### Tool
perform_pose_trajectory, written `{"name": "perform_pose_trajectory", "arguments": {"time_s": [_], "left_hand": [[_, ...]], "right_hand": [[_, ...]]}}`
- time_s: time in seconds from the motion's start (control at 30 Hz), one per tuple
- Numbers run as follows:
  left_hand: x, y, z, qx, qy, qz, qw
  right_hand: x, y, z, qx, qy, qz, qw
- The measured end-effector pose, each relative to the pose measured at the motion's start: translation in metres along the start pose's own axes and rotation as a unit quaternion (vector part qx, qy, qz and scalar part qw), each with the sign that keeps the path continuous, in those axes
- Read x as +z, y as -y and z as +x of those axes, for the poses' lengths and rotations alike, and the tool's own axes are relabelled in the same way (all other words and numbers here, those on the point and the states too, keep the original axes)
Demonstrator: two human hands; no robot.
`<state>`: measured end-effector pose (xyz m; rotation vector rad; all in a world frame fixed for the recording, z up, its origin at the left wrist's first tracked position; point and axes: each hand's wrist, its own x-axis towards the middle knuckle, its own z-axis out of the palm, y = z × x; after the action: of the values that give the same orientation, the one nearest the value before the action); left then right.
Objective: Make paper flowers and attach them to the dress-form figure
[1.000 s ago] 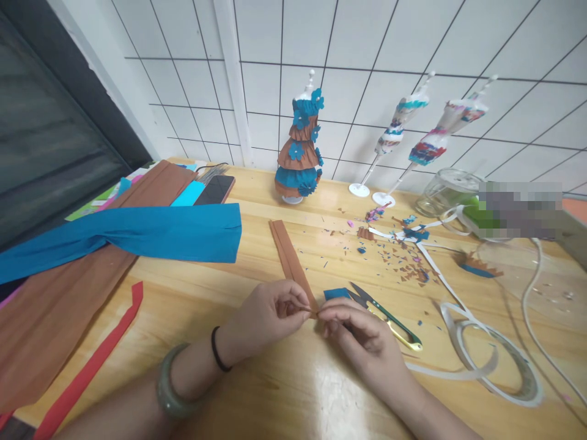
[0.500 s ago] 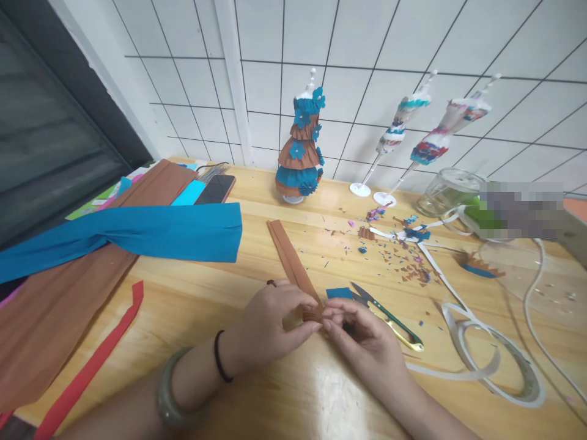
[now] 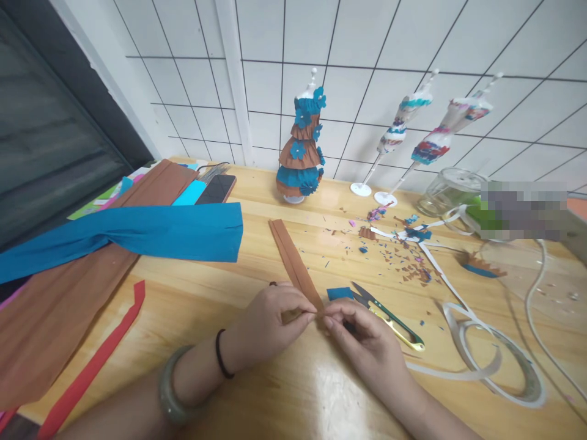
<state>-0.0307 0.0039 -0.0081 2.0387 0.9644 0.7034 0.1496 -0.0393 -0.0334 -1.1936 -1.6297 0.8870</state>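
A folded strip of brown crepe paper [image 3: 296, 266] lies on the table, its near end running up to my fingertips. My left hand [image 3: 279, 315] pinches that end between thumb and forefinger. Close beside it, my right hand [image 3: 358, 330] pinches the same end, fingertips almost touching the left ones. The pinched bit is mostly hidden by my fingers. Just beyond my right hand lie a small blue paper piece [image 3: 340, 294] and scissors [image 3: 389, 318] with dark blades and a yellow handle part. A green-handled snipping tool seems to overlap them.
Blue crepe paper [image 3: 183, 232] lies over a wide brown sheet [image 3: 59, 330] at left, near a red strip [image 3: 98, 354] and a phone [image 3: 217, 189]. A small dress form [image 3: 298, 153] in blue and brown ruffles stands behind. Paper scraps [image 3: 415, 266] and a tape roll [image 3: 499, 360] lie right.
My left thumb and forefinger have closed together on the end of the brown strip. The folds that showed between my hands are now covered. My right hand has barely moved.
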Motion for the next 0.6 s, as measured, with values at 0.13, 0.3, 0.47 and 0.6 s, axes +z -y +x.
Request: {"name": "perform_pose_trajectory", "arguments": {"time_s": [0.13, 0.3, 0.47, 0.6], "left_hand": [[0.0002, 0.0003, -0.0006, -0.072, 0.004, -0.065, 0.995], [-0.0003, 0.0029, -0.0001, -0.071, 0.004, -0.106, 0.992], [0.0001, 0.0013, 0.0002, -0.068, 0.005, -0.084, 0.994], [0.0038, 0.0025, -0.0012, -0.078, 0.0, -0.103, 0.992]], "right_hand": [[-0.0025, 0.0041, 0.0033, -0.023, 0.014, -0.002, 1.0], [-0.0041, 0.0059, 0.0033, 0.0, 0.032, -0.002, 0.999], [-0.0017, 0.0039, 0.0017, 0.022, 0.029, -0.001, 0.999], [0.0008, 0.0018, 0.0031, 0.011, 0.012, -0.016, 1.0]]}}
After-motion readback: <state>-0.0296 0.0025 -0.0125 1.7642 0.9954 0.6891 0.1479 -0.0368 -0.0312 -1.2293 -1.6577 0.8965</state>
